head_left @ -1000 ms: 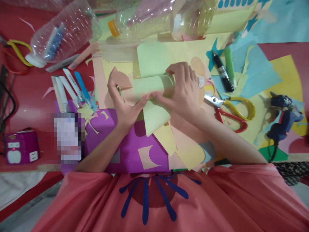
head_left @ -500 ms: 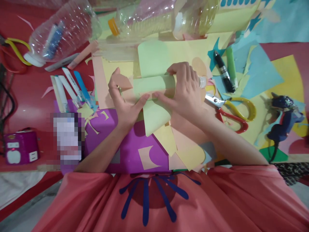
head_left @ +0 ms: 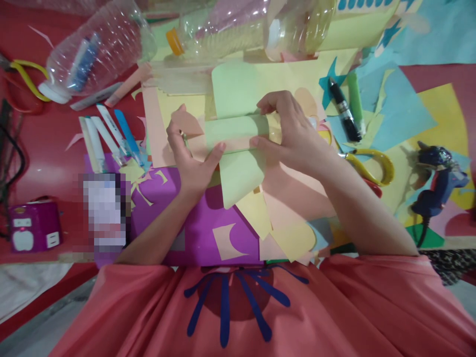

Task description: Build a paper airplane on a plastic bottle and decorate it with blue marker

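A small bottle wrapped in peach and pale green paper [head_left: 236,133] lies sideways in front of me. Rounded green paper flaps [head_left: 238,89] stick out from it on the far and near sides. My left hand [head_left: 193,158] grips its left end, thumb along the near edge, beside a pointed peach paper piece [head_left: 187,124]. Around the right end curls my right hand [head_left: 290,131], with the thumb pressing the near edge of the green band and the fingertips on the far edge. The hand mostly covers the clear bottle neck [head_left: 313,121].
Clear plastic bottles [head_left: 223,34] lie along the back. To the right are scissors [head_left: 372,166], a black marker [head_left: 345,111] and a glue gun [head_left: 433,188]. Pens [head_left: 107,134], a blurred-out phone [head_left: 106,213] and a purple box [head_left: 34,225] sit left. Paper scraps cover the table.
My right hand has shifted slightly, its thumb sliding right along the paper edge, and its forearm now covers more of the scissors. The left hand stays in place.
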A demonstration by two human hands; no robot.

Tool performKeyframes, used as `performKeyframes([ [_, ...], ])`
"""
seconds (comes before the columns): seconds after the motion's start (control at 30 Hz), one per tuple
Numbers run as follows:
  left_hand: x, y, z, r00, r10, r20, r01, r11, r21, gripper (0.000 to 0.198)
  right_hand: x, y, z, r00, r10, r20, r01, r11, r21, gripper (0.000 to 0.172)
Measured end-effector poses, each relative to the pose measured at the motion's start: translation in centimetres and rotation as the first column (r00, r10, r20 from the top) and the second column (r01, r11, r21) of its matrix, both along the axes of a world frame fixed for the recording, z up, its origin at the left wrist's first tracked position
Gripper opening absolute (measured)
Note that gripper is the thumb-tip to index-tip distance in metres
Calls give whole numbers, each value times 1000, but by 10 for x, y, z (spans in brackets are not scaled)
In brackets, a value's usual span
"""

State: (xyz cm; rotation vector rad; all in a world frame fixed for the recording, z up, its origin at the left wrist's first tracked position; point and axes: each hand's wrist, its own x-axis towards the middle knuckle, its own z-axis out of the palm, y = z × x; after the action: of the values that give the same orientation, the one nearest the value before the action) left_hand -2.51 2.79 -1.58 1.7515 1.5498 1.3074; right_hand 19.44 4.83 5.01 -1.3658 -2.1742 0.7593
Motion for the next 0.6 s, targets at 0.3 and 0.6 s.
performKeyframes([
  [0.3,1,-1,0,999,25,-22,-25,1000,18,77,2,0,2,1000,23,-2,-23,999,-29,38],
  [0.6,3,1,-4,996,73,-60,-68,995,69,90,-30,-10,-15,975,-212,69,206,975,81,49],
])
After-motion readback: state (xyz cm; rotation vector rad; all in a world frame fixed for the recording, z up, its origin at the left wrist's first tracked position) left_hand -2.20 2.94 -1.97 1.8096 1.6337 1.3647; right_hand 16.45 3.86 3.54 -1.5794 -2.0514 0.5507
